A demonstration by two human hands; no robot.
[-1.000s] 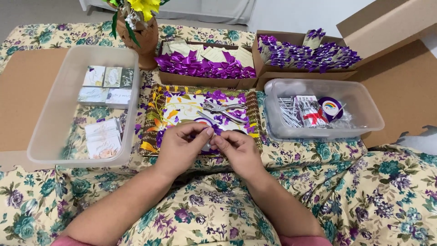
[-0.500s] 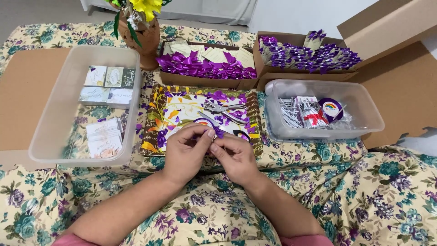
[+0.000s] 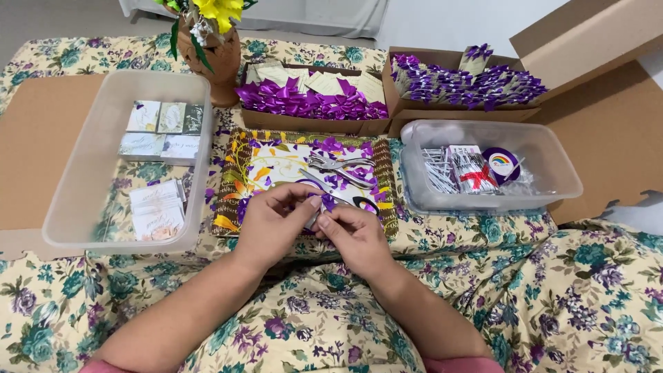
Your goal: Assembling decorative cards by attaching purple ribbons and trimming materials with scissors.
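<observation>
Between both hands' fingers [image 3: 312, 204], purple bow [image 3: 327, 202]

— What did the person wear?
— Pink sleeve edges showed at the upper arms, well below the patterned tray [image 3: 304, 181] in the frame. Both forearms were bare.
— And the left hand [image 3: 273, 222] and right hand [image 3: 356, 235]?
— Bare, no rings or watch visible.

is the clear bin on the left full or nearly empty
Nearly empty. The clear bin holds only a few small card stacks and some white slips; the floral cloth shows through most of its bottom.
</observation>
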